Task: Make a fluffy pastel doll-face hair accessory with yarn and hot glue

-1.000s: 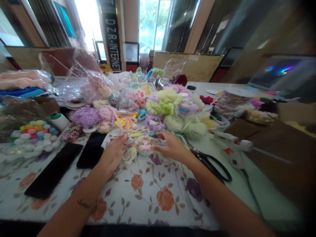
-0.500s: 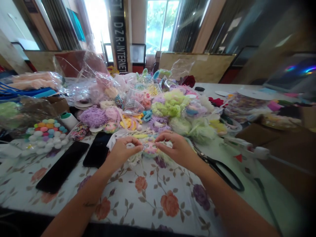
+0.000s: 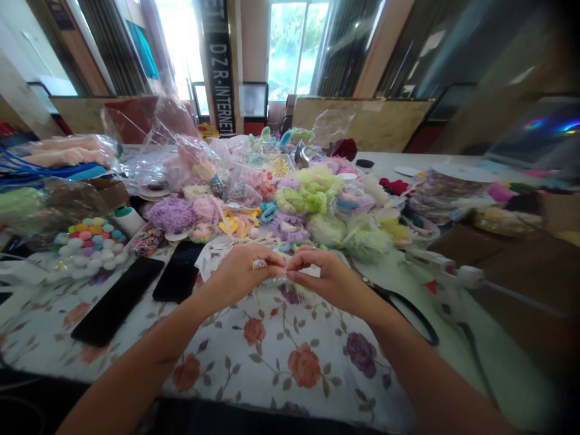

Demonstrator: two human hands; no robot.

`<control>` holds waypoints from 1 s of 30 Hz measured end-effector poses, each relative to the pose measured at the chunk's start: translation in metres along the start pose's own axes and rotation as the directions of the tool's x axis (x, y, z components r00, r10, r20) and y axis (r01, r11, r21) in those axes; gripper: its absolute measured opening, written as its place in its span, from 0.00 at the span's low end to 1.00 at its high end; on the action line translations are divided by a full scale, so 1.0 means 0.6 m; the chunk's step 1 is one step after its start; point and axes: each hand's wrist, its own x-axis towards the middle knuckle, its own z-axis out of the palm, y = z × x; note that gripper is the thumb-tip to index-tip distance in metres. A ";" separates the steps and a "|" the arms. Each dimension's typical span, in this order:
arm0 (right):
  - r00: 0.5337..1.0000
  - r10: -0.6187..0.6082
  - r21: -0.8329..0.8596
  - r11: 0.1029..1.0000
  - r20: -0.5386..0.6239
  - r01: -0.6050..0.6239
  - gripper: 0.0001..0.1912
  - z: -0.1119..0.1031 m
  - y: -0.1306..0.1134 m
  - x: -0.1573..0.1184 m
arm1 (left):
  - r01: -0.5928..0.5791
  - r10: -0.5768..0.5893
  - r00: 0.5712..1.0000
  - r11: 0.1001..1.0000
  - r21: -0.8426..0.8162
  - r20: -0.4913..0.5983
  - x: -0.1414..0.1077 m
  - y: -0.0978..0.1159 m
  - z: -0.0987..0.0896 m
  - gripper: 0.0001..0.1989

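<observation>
My left hand (image 3: 242, 275) and my right hand (image 3: 326, 278) meet above the near part of the table, thumbs and forefingers pinched together with tips almost touching. Whatever lies between the fingertips is too small or hidden to name. Behind and under the hands, bits of a pastel doll piece with pale stringy trim (image 3: 296, 291) show, mostly covered. Crumpled white material (image 3: 211, 257) lies just behind my left hand. Black-handled scissors (image 3: 403, 308) rest beside my right wrist, partly covered by it.
Two black phones (image 3: 118, 299) lie to the left, near a bag of coloured pom-poms (image 3: 93, 244). A heap of yarn, lace and plastic bags (image 3: 312, 193) fills the back. A glue gun (image 3: 446, 272) and a cardboard box (image 3: 512, 260) stand right, on and beside the floral cloth (image 3: 272, 374).
My two hands have come together, the left moving right, so the fingertips now meet. The doll face that showed between them is now covered. The view has shifted slightly.
</observation>
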 end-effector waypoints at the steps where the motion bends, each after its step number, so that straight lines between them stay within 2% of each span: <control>1: 0.999 0.036 0.038 0.999 -0.015 -0.035 0.09 -0.006 0.003 -0.003 | 0.017 -0.018 0.999 1.000 -0.019 -0.036 0.007 -0.008 -0.003 0.10; 4: 0.969 0.215 0.311 0.935 -0.123 -0.168 0.10 -0.026 0.020 -0.014 | 0.121 -0.128 0.969 0.992 -0.043 -0.211 0.032 -0.046 -0.016 0.16; 5: 0.947 0.283 0.436 0.879 -0.153 -0.193 0.11 -0.032 0.029 -0.018 | 0.181 -0.181 0.962 0.983 -0.019 -0.203 0.040 -0.060 -0.020 0.17; 7: 0.908 0.380 0.642 0.743 -0.174 -0.188 0.11 -0.037 0.047 -0.024 | 0.317 -0.316 0.946 0.948 0.014 -0.070 0.053 -0.085 -0.023 0.20; 10: 0.900 0.427 0.786 0.584 -0.083 -0.204 0.11 -0.027 0.072 -0.028 | 0.417 -0.420 0.906 0.907 0.061 0.049 0.069 -0.100 -0.015 0.24; 14: 0.897 0.427 0.882 0.372 0.115 -0.290 0.08 0.007 0.087 -0.027 | 0.405 -0.437 0.890 0.890 0.211 0.132 0.094 -0.097 -0.002 0.23; 17: 0.884 0.419 0.923 0.217 0.206 -0.317 0.06 0.024 0.093 -0.027 | 0.388 -0.463 0.870 0.855 0.345 0.168 0.113 -0.098 -0.001 0.23; 19: 0.880 0.420 0.931 0.177 0.223 -0.320 0.06 0.027 0.096 -0.029 | 0.384 -0.472 0.860 0.850 0.361 0.194 0.122 -0.102 -0.003 0.23; 24: 0.875 0.429 0.938 0.150 0.224 -0.314 0.06 0.028 0.098 -0.033 | 0.374 -0.451 0.862 0.875 0.308 0.234 0.122 -0.106 -0.005 0.22; 28: 0.885 0.407 0.940 0.144 0.228 -0.308 0.06 0.025 0.099 -0.035 | 0.403 -0.440 0.876 0.893 0.201 0.198 0.097 -0.092 -0.002 0.25; 30: 0.900 0.390 0.949 0.155 0.197 -0.275 0.07 0.017 0.102 -0.037 | 0.377 -0.399 0.897 0.915 0.143 0.190 0.076 -0.083 0.001 0.27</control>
